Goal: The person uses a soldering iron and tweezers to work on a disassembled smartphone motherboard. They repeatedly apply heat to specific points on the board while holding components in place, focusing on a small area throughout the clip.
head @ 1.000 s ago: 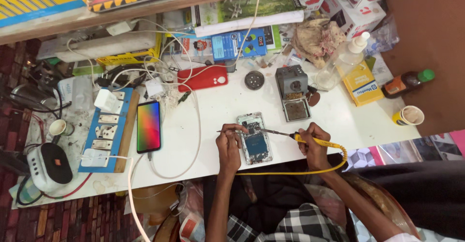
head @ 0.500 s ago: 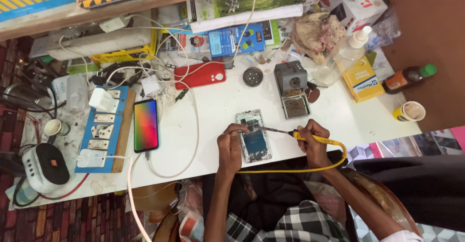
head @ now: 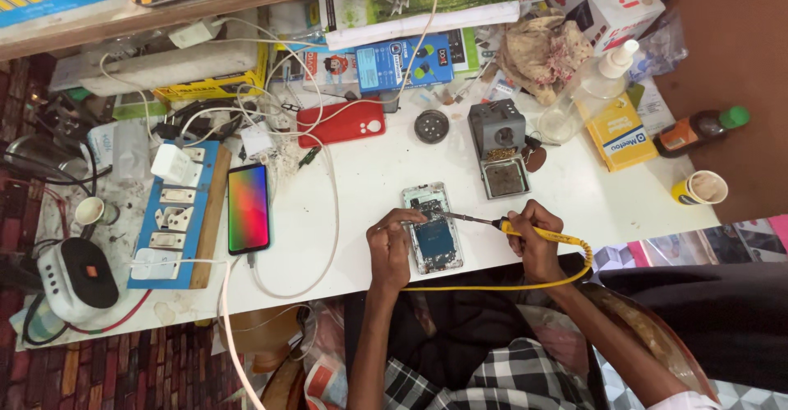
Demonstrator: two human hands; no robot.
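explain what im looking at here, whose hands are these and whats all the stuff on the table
There is no machine here: the picture comes from a camera worn on a person's head, looking down at their own two bare hands on a white table. The left hand steadies an opened phone with its insides showing. The right hand holds a soldering iron with a yellow handle and yellow cord, its tip resting on the phone's upper part. Around them lie a lit phone on a white cable, a blue switch board, a red phone case, a grey iron stand, a paper cup and boxes at the back.
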